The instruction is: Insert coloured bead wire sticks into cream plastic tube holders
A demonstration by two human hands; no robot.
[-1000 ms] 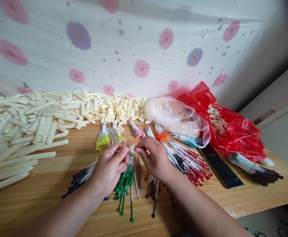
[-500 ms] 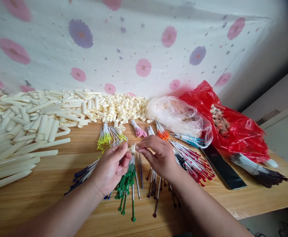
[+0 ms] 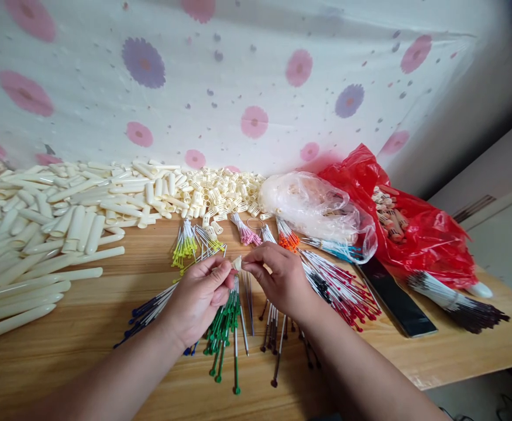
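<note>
My left hand point(image 3: 198, 299) and my right hand point(image 3: 278, 277) meet over the middle of a wooden table point(image 3: 106, 345). Their fingertips pinch a small cream plastic piece point(image 3: 237, 263) between them. A bundle of thin refills with green tips point(image 3: 226, 320) hangs down from that piece onto the table. Blue-tipped refills point(image 3: 144, 310) lie under my left wrist. Dark brown-tipped refills point(image 3: 273, 333) lie under my right wrist.
Cream tubes point(image 3: 40, 228) are heaped at the left, small cream caps point(image 3: 220, 196) behind. Yellow point(image 3: 183, 245), pink point(image 3: 244, 231), orange point(image 3: 287, 237) and red point(image 3: 347, 292) refill bundles fan out. A clear bag point(image 3: 321, 213), red bag point(image 3: 413, 228), black strip point(image 3: 394, 304) and dark bundle point(image 3: 461, 304) lie right.
My hands have stayed together over the same spot, the fingers shifting slightly on the small cream piece. The view itself has wobbled a little.
</note>
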